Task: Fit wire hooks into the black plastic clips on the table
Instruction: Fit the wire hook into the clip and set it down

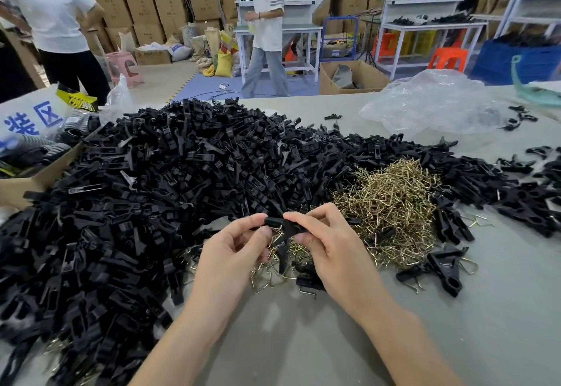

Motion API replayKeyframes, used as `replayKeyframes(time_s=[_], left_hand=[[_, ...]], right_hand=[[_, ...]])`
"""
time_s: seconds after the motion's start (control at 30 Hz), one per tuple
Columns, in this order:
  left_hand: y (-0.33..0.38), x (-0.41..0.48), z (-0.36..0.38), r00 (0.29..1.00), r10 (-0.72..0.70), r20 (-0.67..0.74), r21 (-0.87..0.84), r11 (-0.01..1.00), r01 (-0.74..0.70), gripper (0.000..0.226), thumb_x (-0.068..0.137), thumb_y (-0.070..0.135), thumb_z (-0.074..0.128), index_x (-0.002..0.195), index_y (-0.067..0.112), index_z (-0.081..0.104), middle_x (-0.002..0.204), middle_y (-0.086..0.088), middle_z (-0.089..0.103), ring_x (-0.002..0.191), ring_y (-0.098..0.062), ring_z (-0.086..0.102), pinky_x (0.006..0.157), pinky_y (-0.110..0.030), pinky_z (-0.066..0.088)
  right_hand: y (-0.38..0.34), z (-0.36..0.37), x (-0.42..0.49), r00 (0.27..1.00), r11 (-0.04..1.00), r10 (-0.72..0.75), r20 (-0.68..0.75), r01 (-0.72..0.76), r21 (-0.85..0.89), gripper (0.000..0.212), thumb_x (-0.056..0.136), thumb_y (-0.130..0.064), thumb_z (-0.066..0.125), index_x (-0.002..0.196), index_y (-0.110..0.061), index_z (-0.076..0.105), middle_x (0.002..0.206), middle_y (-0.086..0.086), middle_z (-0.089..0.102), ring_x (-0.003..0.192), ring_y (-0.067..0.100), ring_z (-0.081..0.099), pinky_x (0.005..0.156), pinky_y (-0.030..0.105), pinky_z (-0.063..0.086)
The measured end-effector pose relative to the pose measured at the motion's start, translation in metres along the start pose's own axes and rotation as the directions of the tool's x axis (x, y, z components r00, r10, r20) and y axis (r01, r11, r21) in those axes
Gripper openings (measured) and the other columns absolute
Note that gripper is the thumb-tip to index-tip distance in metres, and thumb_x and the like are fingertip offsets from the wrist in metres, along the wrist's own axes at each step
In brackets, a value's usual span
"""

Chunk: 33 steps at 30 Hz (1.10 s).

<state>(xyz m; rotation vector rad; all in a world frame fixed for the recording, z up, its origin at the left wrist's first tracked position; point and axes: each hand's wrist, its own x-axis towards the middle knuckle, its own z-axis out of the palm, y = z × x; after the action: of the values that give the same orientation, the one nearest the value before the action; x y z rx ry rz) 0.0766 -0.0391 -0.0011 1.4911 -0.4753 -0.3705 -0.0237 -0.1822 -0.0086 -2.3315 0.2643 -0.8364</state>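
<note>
Your left hand and right hand, held together, pinch one black clip. Expect it to be light, rigid and slick, so grip its flat sides. The wire hooks lie at 2 o'clock.

- A crumpled clear plastic bag lies at far right.
- An open cardboard box sits at the left edge, with a white sign bearing blue characters behind it.
- A standing person in a white T-shirt is at top left.
- A second person is mid-floor.
- Stacked cartons line the back wall.
- A pink stool and an orange stool stand on the floor.
</note>
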Motion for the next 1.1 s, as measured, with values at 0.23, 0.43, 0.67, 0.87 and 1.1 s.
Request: replayKeyframes(time_s=[0.23, 0.43, 0.67, 0.87, 1.1], left_hand=[[0.0026, -0.0009, -0.0015, 0.998, 0.055, 0.014, 0.087, 0.995, -0.056, 0.016, 0.094, 0.017, 0.067, 0.106, 0.025, 0.072, 0.063, 0.006, 0.064, 0.063, -0.003, 0.057, 0.064, -0.008, 0.046], [0.0025, -0.0012, -0.0001, 0.997, 0.069, 0.043, 0.126, 0.989, -0.073, 0.015, 0.094, 0.016, 0.066, 0.106, 0.024, 0.073, 0.064, 0.004, 0.058, 0.063, -0.007, 0.052, 0.064, -0.011, 0.045], [0.0020, -0.0028, 0.0002, 0.998, 0.061, 0.018, 0.125, 0.990, -0.063, 0.017, 0.094, 0.017, 0.066, 0.107, 0.026, 0.073, 0.063, 0.007, 0.060, 0.063, -0.004, 0.054, 0.064, -0.009, 0.044], [0.0038, -0.0015, -0.0013, 0.998, 0.052, 0.043, 0.157, 0.986, -0.058, 0.018, 0.094, 0.018, 0.066, 0.109, 0.028, 0.072, 0.063, 0.006, 0.062, 0.063, -0.005, 0.055, 0.064, -0.011, 0.045], [0.0065, -0.0027, -0.0038, 0.988, -0.069, 0.137, -0.056, 0.995, 0.078, 0.019, 0.091, 0.022, 0.066, 0.106, 0.024, 0.078, 0.071, -0.003, 0.062, 0.069, -0.014, 0.056, 0.074, -0.028, 0.050]], right_hand=[[0.0026, 0.0005, -0.0014, 0.999, 0.999, -0.043, -0.002, 0.043, 0.005, 0.040, 0.097, -0.004, 0.063, 0.129, -0.025, 0.067, 0.105, -0.012, 0.048, 0.095, -0.019, 0.052, 0.081, 0.008, 0.044], [0.0067, 0.0016, -0.0018, 0.998, 0.998, -0.065, 0.010, 0.065, -0.025, 0.042, 0.098, -0.004, 0.061, 0.130, -0.029, 0.064, 0.106, -0.019, 0.042, 0.096, -0.009, 0.062, 0.078, 0.014, 0.049], [0.0089, 0.0033, -0.0018, 0.994, 0.991, -0.106, -0.016, 0.105, -0.087, 0.041, 0.096, -0.006, 0.065, 0.129, -0.029, 0.065, 0.105, -0.016, 0.043, 0.095, -0.018, 0.051, 0.077, 0.012, 0.046], [0.0088, 0.0033, -0.0036, 0.996, 0.993, -0.093, 0.016, 0.094, -0.065, 0.038, 0.098, -0.009, 0.063, 0.128, -0.032, 0.063, 0.107, -0.018, 0.042, 0.095, -0.011, 0.059, 0.075, 0.017, 0.050], [0.0087, 0.0038, -0.0037, 0.996, 0.996, -0.082, 0.026, 0.082, -0.031, 0.037, 0.098, -0.008, 0.061, 0.128, -0.030, 0.065, 0.106, -0.016, 0.044, 0.095, -0.015, 0.057, 0.076, 0.021, 0.049]])
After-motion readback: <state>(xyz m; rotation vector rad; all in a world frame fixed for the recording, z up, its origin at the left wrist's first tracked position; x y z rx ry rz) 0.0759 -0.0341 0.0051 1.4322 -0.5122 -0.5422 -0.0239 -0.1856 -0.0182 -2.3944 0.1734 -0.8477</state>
